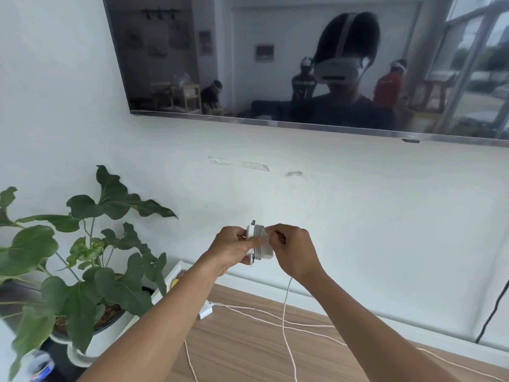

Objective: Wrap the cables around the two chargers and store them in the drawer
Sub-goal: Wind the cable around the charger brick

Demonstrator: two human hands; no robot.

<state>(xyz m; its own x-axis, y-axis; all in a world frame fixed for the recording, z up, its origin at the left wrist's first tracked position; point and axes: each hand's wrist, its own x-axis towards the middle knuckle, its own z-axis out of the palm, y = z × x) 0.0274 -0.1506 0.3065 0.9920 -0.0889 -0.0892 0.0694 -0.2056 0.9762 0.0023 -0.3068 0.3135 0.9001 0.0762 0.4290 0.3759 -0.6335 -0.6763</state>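
Up before the white wall, in the head view, the left hand (pixel 231 248) grips a white charger brick (pixel 266 252) with several turns of white cable (pixel 286 299) round it. The right hand (pixel 294 249) pinches that cable at the coil. I judge that winding the first charger is the step in hand. Much slack hangs down to the wooden top (pixel 248 354), so the next move calls for more turns under steady tension.

A second charger (pixel 205 311) lies unwrapped at the far left of the top, its second cable (pixel 256 312) trailing right. No drawer shows. A potted plant (pixel 91 260) stands at the left, a television (pixel 275 64) hangs above, and a black cord (pixel 493 312) drops at the right.
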